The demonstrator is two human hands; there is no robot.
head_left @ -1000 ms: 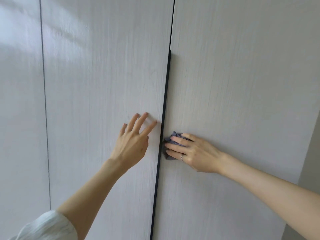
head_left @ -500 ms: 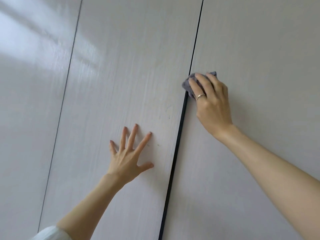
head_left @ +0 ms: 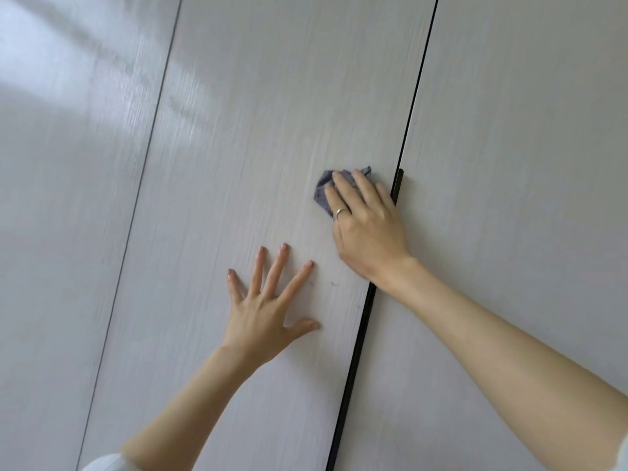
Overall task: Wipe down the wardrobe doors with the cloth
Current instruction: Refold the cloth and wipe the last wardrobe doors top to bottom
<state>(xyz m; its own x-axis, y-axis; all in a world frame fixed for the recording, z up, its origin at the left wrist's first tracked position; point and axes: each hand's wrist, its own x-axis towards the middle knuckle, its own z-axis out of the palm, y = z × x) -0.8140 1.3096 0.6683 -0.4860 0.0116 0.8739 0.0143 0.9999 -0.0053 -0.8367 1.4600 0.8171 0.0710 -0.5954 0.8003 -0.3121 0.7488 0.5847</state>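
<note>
**Wiping under way on the middle door**

The right hand [head_left: 368, 226] lies flat on the middle door [head_left: 258, 130], its straight fingers pressing a small grey cloth [head_left: 322, 192] against the panel just left of the dark handle strip [head_left: 397, 188]. The left hand [head_left: 263, 311] is spread wide, palm braced on the same door lower down, holding nothing. I'd judge this the wiping stroke itself. A few faint marks [head_left: 333, 284] show between the two hands; the next pass probably wants the cloth drawn down over them with steady pressure. The right door [head_left: 526, 164] and the left door [head_left: 68, 198] would likely follow.
</note>
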